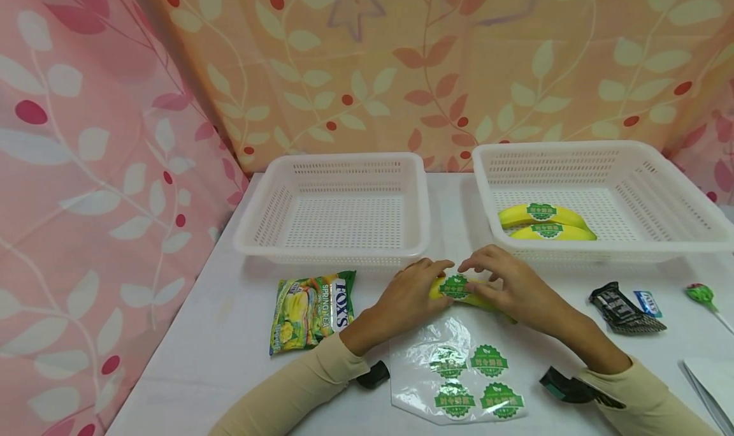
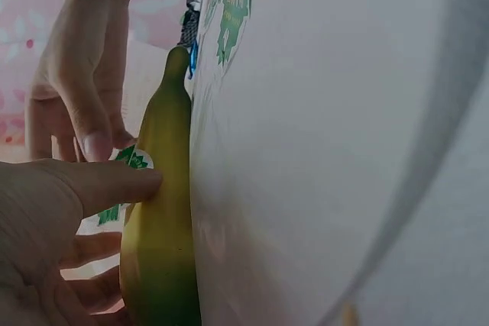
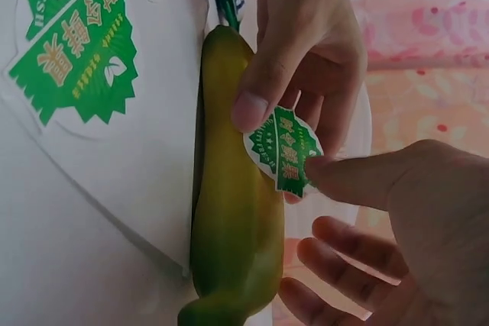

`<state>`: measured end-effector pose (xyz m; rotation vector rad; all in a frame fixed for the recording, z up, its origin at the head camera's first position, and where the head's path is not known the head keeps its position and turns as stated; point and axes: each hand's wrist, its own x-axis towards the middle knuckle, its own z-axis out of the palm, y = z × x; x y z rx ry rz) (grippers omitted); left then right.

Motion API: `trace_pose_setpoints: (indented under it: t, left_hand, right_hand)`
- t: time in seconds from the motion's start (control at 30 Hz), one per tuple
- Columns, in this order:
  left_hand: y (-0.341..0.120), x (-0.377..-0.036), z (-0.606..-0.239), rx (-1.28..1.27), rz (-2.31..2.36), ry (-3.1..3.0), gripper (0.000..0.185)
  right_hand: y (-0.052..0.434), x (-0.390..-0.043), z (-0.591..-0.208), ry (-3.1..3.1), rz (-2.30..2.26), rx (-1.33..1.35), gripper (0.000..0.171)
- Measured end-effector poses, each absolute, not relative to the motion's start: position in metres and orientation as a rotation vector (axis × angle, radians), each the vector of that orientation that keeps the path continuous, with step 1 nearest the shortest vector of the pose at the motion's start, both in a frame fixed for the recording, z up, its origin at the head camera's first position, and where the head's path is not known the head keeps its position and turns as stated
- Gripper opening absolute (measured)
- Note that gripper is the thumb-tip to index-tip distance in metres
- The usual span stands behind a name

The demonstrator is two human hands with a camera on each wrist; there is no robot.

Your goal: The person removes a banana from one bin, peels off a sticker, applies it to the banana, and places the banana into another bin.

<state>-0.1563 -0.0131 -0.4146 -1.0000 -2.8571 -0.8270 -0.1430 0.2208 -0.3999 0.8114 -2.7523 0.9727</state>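
Pressing green sticker [image 3: 286, 150] onto banana [image 1: 467, 294]: left hand [image 1: 406, 299] steadies fruit at 9 o'clock, thumb down; right hand [image 1: 510, 287] pinches sticker edge. Best smoothed centre outward, avoiding creases.

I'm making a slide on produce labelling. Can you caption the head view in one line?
Both hands, left hand and right hand, press a green sticker onto a banana before two baskets.
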Motion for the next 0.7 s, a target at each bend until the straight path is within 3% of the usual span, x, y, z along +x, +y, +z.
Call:
trace_pose_setpoints:
  t: [0.33,0.7]
  left_hand:
    - [-0.0126,-0.1571,-0.4166,-0.993,-0.812,-2.861,0.071]
    - [-0.0127,-0.158,-0.4162,-0.961,-0.843,-2.877,0.07]
  right_hand:
    - [0.215,-0.1418,-0.4079,-2.826,0.818,0.887,0.055]
    - [0.2149,-0.1395,-0.4077,-2.687,0.849,0.973,0.044]
